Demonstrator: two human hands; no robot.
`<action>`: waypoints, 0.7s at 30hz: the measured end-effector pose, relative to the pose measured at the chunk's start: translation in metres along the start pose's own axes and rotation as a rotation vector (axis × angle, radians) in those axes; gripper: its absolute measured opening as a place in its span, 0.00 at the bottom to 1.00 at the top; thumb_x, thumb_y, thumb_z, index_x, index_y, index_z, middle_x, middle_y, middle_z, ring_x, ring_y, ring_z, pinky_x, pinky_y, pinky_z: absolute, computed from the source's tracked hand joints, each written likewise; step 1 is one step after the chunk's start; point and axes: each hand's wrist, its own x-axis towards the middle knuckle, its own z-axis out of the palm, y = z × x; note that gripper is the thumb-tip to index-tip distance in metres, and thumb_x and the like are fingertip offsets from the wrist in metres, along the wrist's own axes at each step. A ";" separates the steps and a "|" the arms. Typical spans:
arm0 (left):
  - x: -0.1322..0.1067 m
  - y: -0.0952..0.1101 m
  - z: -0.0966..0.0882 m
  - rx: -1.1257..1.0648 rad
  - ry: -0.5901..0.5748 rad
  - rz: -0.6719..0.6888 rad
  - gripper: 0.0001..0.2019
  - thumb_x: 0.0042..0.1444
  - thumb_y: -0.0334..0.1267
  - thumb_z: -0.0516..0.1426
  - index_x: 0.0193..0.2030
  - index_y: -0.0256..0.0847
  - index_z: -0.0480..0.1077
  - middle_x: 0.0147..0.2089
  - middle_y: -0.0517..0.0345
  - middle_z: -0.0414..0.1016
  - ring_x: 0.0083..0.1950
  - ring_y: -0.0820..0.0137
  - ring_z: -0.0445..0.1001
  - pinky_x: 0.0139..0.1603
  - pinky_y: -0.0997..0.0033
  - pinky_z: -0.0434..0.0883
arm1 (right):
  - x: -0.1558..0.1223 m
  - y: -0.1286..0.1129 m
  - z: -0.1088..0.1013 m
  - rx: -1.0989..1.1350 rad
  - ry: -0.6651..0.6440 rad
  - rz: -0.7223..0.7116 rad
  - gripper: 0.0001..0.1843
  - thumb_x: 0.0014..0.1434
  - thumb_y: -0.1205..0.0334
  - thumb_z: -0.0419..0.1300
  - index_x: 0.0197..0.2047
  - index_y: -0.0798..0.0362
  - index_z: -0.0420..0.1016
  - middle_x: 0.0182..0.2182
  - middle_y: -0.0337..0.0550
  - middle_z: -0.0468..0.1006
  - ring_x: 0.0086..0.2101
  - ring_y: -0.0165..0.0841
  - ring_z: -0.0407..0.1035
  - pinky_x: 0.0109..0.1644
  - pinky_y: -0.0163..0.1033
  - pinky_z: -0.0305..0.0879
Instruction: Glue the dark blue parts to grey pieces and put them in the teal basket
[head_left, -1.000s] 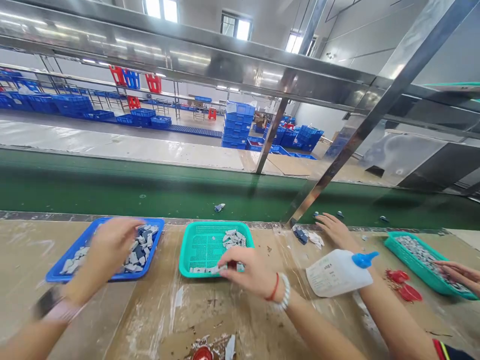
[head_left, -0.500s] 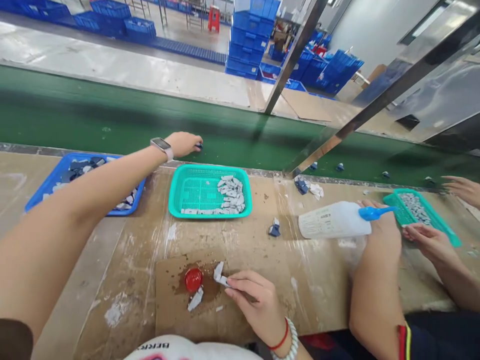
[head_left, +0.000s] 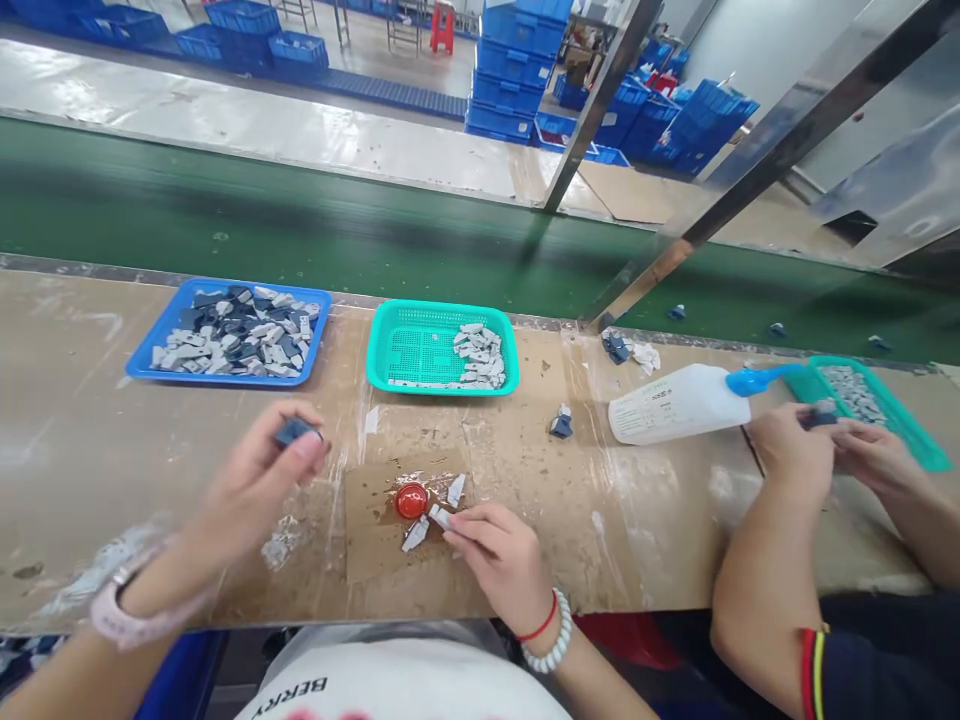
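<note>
My left hand point(head_left: 259, 485) hovers over the bench and pinches a small dark blue plastic piece point(head_left: 294, 431) between thumb and fingers. My right hand point(head_left: 496, 553) rests on a brown cardboard pad point(head_left: 379, 545) and grips a small grey plastic piece point(head_left: 438, 517). Just left of that piece sits a red cap point(head_left: 411, 499), with two more grey pieces lying beside it. Behind my hands stand a blue tray point(head_left: 142, 358) full of grey and dark blue pieces and a teal basket point(head_left: 390, 350) with several grey pieces.
A co-worker's two hands point(head_left: 821, 448) hold a small part at the right, near a white bottle with a blue nozzle point(head_left: 679, 402) and a second teal basket point(head_left: 896, 415). A loose dark piece point(head_left: 561, 424) lies on the bench. A green conveyor belt point(head_left: 300, 225) runs behind.
My left hand has come back from the conveyor edge to the bench front, now with a dark blue piece in it. My right hand stays by the red cap.
</note>
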 end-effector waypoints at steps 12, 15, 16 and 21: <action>-0.038 0.007 0.087 -0.185 -0.424 -0.037 0.14 0.58 0.52 0.55 0.46 0.48 0.65 0.38 0.58 0.69 0.38 0.66 0.68 0.37 0.69 0.66 | 0.016 -0.038 -0.010 0.494 0.213 0.097 0.11 0.48 0.66 0.68 0.35 0.40 0.82 0.31 0.39 0.80 0.32 0.32 0.76 0.34 0.37 0.76; -0.037 0.011 0.088 -0.161 -0.401 -0.013 0.14 0.57 0.53 0.56 0.45 0.50 0.66 0.37 0.59 0.70 0.37 0.66 0.69 0.37 0.69 0.67 | 0.015 -0.039 -0.013 0.434 0.229 0.039 0.12 0.50 0.66 0.67 0.37 0.39 0.82 0.31 0.39 0.80 0.32 0.33 0.75 0.33 0.38 0.75; -0.036 0.011 0.086 -0.133 -0.382 -0.013 0.14 0.57 0.54 0.56 0.45 0.50 0.66 0.36 0.59 0.70 0.36 0.66 0.69 0.35 0.69 0.67 | 0.014 -0.037 -0.014 0.419 0.244 0.035 0.11 0.51 0.66 0.67 0.37 0.40 0.81 0.31 0.39 0.79 0.32 0.33 0.75 0.33 0.38 0.75; -0.030 0.000 0.070 0.002 -0.128 -0.050 0.20 0.62 0.57 0.45 0.44 0.46 0.68 0.41 0.58 0.72 0.41 0.63 0.69 0.41 0.63 0.67 | 0.008 -0.017 -0.011 0.098 0.161 -0.018 0.07 0.55 0.67 0.63 0.35 0.46 0.81 0.31 0.42 0.79 0.32 0.32 0.74 0.35 0.37 0.74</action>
